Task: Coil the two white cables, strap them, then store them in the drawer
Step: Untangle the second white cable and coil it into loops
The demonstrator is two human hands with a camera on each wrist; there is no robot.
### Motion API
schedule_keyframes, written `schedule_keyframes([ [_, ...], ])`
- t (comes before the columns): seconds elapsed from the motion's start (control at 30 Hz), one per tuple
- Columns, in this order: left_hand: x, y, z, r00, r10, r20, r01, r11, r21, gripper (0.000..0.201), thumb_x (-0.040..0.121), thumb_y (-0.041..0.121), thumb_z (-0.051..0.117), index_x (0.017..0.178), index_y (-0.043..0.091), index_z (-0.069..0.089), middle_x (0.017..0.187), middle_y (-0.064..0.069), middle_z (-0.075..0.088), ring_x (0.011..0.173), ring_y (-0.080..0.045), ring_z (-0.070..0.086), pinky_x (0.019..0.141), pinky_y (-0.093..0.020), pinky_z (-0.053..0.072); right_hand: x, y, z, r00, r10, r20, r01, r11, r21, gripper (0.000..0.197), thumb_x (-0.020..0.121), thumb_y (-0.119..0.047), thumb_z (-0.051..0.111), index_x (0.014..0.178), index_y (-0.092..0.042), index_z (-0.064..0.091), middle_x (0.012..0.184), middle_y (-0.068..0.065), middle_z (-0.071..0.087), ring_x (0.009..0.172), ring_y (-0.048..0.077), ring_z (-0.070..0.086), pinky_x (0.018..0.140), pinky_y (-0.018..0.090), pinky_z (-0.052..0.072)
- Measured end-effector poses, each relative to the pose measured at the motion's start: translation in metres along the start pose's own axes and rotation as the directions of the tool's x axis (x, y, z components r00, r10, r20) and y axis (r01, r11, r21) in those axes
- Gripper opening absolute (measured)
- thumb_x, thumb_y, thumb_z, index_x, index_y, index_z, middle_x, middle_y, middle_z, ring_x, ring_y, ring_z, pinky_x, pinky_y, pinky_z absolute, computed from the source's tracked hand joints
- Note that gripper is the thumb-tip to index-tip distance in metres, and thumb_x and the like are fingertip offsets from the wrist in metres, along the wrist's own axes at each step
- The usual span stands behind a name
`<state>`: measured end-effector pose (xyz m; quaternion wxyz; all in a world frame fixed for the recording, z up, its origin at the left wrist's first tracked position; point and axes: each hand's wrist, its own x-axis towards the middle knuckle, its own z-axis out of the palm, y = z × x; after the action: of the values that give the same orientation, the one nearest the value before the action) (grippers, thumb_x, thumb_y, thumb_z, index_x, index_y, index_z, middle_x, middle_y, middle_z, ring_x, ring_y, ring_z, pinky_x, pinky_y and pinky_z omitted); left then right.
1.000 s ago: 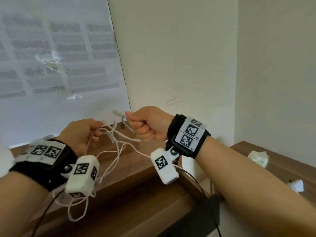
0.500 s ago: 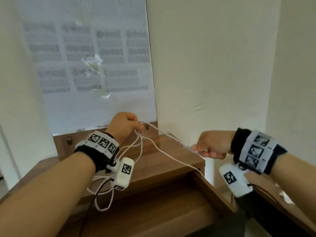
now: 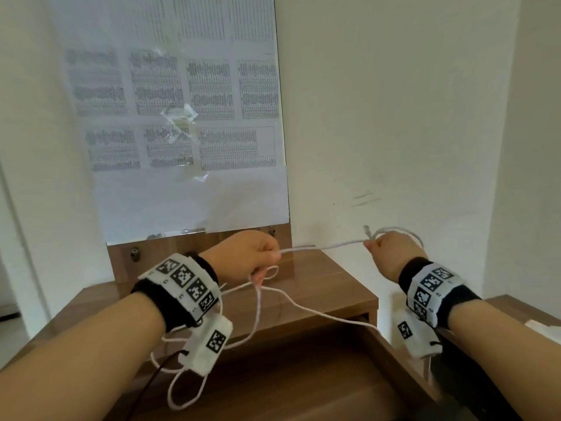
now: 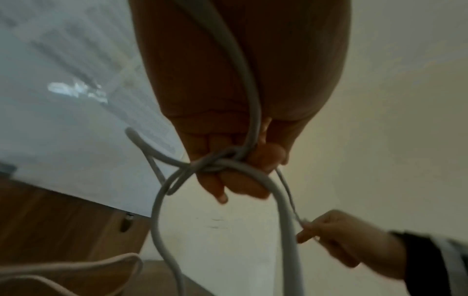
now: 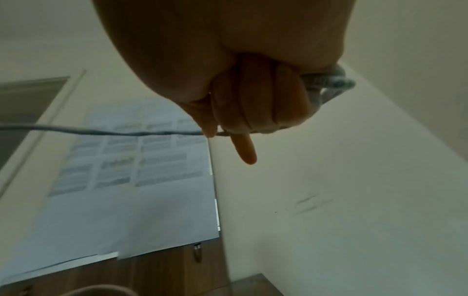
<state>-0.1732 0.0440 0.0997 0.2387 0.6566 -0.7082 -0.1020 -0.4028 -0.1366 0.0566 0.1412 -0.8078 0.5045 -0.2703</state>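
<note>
A thin white cable (image 3: 321, 247) runs taut between both hands above the wooden desk. My left hand (image 3: 252, 253) grips several loops of white cable (image 4: 215, 164) in its fist, and loose strands hang down past its wrist (image 3: 258, 317). My right hand (image 3: 388, 249) pinches the cable near its end, with the plug (image 3: 367, 230) sticking up and a small loop (image 3: 406, 232) curling behind the knuckles. In the right wrist view the cable (image 5: 101, 131) leaves the curled fingers (image 5: 253, 112) to the left. The open drawer (image 3: 303, 375) lies below the hands.
A wooden desk (image 3: 318, 287) with a raised back panel (image 3: 182, 247) stands against the wall. A large printed sheet (image 3: 182, 132) hangs above it. Another wooden surface with white paper (image 3: 543, 326) is at the far right. The wall corner is close behind the right hand.
The hands have drawn apart: the right hand moved right and up, pulling a length of cable straight out from the left hand's bundle. The view tilted toward the wall.
</note>
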Motion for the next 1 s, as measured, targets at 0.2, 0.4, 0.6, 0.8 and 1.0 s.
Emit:
schedule_keyframes([
  [0.2, 0.021, -0.015, 0.014, 0.857, -0.295, -0.422, 0.251, 0.955, -0.158, 0.033, 0.100, 0.011, 0.041, 0.070, 0.006, 0.054, 0.048, -0.001, 0.048, 0.032, -0.013, 0.050, 0.038, -0.023, 0.040, -0.009, -0.001, 0.007, 0.941, -0.082, 0.328, -0.045, 0.931, 0.363, 0.028, 0.101, -0.031, 0.044, 0.097, -0.009, 0.061, 0.065, 0.009, 0.070, 0.039, 0.011, 0.041, 0.042, 0.021, 0.034],
  [0.4, 0.035, 0.008, 0.022, 0.731, -0.381, -0.566, 0.270, 0.923, -0.273, 0.033, 0.103, 0.017, 0.033, 0.085, 0.003, 0.056, 0.073, -0.012, 0.059, 0.064, -0.032, 0.064, 0.058, -0.037, 0.054, -0.045, -0.040, 0.030, 0.859, -0.348, 0.375, 0.261, 0.929, 0.264, 0.031, 0.102, -0.030, 0.042, 0.079, -0.010, 0.047, 0.088, 0.003, 0.075, 0.052, -0.003, 0.050, 0.058, 0.013, 0.034],
  [0.6, 0.015, 0.034, 0.057, 0.822, -0.089, -0.562, 0.129, 0.991, 0.032, 0.026, 0.105, 0.027, 0.031, 0.088, 0.017, 0.047, 0.073, 0.004, 0.053, 0.061, -0.014, 0.049, 0.060, -0.033, 0.043, -0.038, -0.053, 0.039, 0.888, -0.240, 0.391, -0.037, 0.811, 0.584, 0.026, 0.104, -0.029, 0.035, 0.100, -0.008, 0.050, 0.113, 0.007, 0.070, 0.035, 0.009, 0.039, 0.042, 0.024, 0.037],
  [0.8, -0.007, 0.020, 0.071, 0.972, 0.057, -0.229, 0.027, 0.936, 0.350, 0.012, 0.106, 0.029, 0.032, 0.096, 0.025, 0.038, 0.078, 0.001, 0.059, 0.066, -0.020, 0.058, 0.065, -0.038, 0.049, -0.026, -0.042, 0.021, 0.749, -0.518, 0.413, -0.511, -0.055, 0.858, 0.065, 0.056, 0.000, 0.066, 0.111, -0.017, 0.037, 0.121, 0.030, 0.060, 0.036, 0.011, 0.027, 0.044, 0.024, 0.020],
  [1.0, -0.011, 0.015, 0.083, 0.992, 0.121, -0.047, -0.074, 0.829, 0.555, 0.020, 0.100, 0.013, 0.047, 0.118, 0.023, 0.043, 0.083, 0.000, 0.059, 0.072, -0.021, 0.060, 0.072, -0.041, 0.054, -0.031, -0.053, 0.025, 0.781, -0.522, 0.343, -0.376, 0.046, 0.925, 0.070, 0.075, -0.022, 0.078, 0.133, -0.022, 0.041, 0.097, 0.024, 0.063, 0.035, 0.012, 0.033, 0.039, 0.021, 0.030],
])
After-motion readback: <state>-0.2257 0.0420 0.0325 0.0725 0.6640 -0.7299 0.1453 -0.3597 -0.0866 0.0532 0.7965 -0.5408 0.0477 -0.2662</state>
